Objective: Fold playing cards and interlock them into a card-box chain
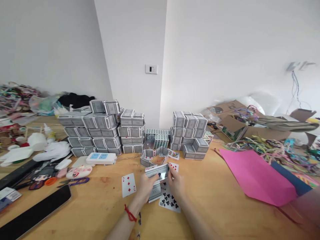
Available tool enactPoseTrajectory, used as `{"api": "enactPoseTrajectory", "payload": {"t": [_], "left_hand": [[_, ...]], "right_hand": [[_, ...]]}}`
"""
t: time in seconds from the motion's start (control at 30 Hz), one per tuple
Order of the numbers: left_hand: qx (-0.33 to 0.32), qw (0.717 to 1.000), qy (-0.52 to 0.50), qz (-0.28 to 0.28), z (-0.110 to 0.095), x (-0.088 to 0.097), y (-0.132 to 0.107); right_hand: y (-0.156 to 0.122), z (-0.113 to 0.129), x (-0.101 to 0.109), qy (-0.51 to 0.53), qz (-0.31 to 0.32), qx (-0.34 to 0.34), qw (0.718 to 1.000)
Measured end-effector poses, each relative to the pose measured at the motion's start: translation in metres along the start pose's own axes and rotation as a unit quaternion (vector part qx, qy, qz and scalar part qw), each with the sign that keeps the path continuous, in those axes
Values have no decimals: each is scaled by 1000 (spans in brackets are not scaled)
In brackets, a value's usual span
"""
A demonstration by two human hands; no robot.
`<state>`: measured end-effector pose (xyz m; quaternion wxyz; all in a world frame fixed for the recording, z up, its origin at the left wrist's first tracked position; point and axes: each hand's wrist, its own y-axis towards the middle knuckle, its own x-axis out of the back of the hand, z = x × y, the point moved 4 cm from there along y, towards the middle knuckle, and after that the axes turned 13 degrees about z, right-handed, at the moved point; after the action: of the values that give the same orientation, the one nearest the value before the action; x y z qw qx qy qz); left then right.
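My left hand (pixel 147 187) and my right hand (pixel 176 184) pinch a grey-backed playing card (pixel 153 172) between them, low over the table. Its face is turned from me, and I cannot tell whether it is one card or a few together. Another grey-backed card (pixel 155 191) shows under my left fingers; whether it is held too is unclear. Beneath my hands lie clubs cards (pixel 170 201), face up. Left of them rests a diamonds card (pixel 128 185). Just behind my hands stand folded cards (pixel 147 161), upright in an open ring shape.
Blocks built from folded cards rise in stacks at the left (pixel 105 131), the middle (pixel 132 130) and the right (pixel 189 128). A power strip (pixel 102 158), thread snips (pixel 77 181) and a black phone-like slab (pixel 37 215) lie left. Pink paper (pixel 255 175) and tangled cords (pixel 265 153) lie right.
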<state>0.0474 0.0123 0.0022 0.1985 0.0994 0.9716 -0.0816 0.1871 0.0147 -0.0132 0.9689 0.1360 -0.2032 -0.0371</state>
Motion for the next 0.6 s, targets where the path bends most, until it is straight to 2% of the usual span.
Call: {"api": "enactPoseTrajectory", "payload": {"t": [0.1,0.17,0.23,0.3,0.37,0.4,0.5,0.6], "left_hand": [[-12,1000,-1,-7,-3,-1,-1],[-18,1000,-5,-19,-4,1,-1],[-13,1000,-9,-20,-4,2,-1],[-7,1000,-11,0,-4,1,-1],[-5,1000,-8,28,-4,-2,-2],[-7,999,-5,37,-4,-4,-3],[-22,998,15,50,-8,-8,-6],[-31,997,54,36,-11,-8,-8]], "right_hand": [[-1,2,0,17,-15,-7,1000],[2,2,-1,125,0,-25,992],[6,2,-4,297,33,-50,953],[8,2,-6,456,57,-80,885],[9,5,-8,541,84,-110,830],[8,8,-9,558,107,-121,814],[5,21,-12,571,185,-123,790],[1,31,-13,592,210,-109,770]]}}
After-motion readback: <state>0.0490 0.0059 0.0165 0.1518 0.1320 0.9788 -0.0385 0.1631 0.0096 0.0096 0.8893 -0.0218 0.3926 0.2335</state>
